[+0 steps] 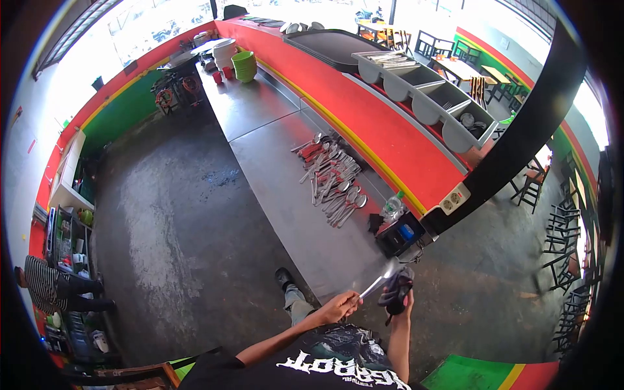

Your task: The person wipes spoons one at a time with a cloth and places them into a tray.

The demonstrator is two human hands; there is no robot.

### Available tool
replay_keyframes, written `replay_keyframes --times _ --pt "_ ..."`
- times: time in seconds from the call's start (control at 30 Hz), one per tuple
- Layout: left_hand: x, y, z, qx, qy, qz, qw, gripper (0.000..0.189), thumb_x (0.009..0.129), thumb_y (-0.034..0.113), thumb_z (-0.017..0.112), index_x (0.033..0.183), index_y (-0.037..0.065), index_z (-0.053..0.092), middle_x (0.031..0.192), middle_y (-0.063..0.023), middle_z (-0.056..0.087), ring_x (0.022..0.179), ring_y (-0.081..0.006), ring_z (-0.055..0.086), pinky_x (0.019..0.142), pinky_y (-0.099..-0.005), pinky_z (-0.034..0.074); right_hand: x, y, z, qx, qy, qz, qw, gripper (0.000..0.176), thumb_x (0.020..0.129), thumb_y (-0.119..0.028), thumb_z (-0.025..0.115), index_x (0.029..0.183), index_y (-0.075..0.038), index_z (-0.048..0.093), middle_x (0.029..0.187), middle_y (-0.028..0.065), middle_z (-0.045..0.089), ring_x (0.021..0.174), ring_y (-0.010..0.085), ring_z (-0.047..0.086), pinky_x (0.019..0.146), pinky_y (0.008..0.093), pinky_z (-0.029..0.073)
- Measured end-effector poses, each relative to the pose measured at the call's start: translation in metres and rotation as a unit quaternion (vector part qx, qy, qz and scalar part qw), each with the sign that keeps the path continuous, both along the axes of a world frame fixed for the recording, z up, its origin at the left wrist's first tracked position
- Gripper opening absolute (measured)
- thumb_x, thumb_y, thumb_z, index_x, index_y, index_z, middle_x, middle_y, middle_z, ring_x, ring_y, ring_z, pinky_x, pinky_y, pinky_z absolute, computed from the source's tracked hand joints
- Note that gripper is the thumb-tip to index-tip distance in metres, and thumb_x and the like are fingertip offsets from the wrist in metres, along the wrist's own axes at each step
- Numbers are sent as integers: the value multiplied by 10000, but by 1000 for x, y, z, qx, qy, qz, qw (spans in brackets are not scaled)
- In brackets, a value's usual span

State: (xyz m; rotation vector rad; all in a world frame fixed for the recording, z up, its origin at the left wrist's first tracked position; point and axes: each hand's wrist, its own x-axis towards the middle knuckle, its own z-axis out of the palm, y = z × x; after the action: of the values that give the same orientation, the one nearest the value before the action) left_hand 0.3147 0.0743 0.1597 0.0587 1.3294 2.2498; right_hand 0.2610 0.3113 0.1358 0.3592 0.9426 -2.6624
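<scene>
Our left hand [339, 307] closes its fingers on a spoon's handle, the spoon [374, 285] by the near end of the metal counter [260, 170]; our right hand [407, 305], partly hidden, grasps a dark cloth [395, 291] beside that end; piled cutlery [333, 179] lies on the counter.

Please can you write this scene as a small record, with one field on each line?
Left hand: grips a spoon by its handle
Right hand: holds a dark cloth by the spoon's bowl
Counter: metal; loose pile of cutlery, stacked green bowls farther off
Near end: clear bottle with green cap
Ledge: gray bins, cutlery in some
Other person: striped top, far left
Unclear: whether cloth touches spoon
</scene>
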Motion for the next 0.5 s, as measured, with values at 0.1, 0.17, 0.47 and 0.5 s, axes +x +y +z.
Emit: replay_keyframes --times 0.1,0.17,0.47,0.5 --pt "-10 2 -14 91 -28 34 995 265 1080 270 383 1043 60 541 730 57 411 617 -42 340 554 -214 305 5 -8 -28 67 57 59 994 423 932 -382 590 1199 -55 559 1033 125 674 784 209 679 688 329 563" --pt "-17 0 -14 110 -32 46 992 232 1073 243 404 987 88 553 721 67 398 601 -39 316 545 -217 283 0 -20 -31 86 99 135 982 420 907 -261 639 1250 -40 541 1095 100 665 835 183 674 744 308 555" --pt "-27 -50 -4 -1 -146 -23 989 235 1044 255 427 928 149 602 696 94 389 575 -35 303 529 -231 236 -20 -96 22 183 84 180 963 342 838 -20 628 1177 -18 582 1024 57 671 921 162 661 829 298 536" --pt "-26 -52 -3 -45 -116 -6 992 214 1043 238 430 975 141 609 709 92 396 597 -34 321 539 -230 252 -22 -100 21 194 99 175 960 328 829 -8 624 1156 -17 594 1008 50 672 910 154 659 816 287 534"
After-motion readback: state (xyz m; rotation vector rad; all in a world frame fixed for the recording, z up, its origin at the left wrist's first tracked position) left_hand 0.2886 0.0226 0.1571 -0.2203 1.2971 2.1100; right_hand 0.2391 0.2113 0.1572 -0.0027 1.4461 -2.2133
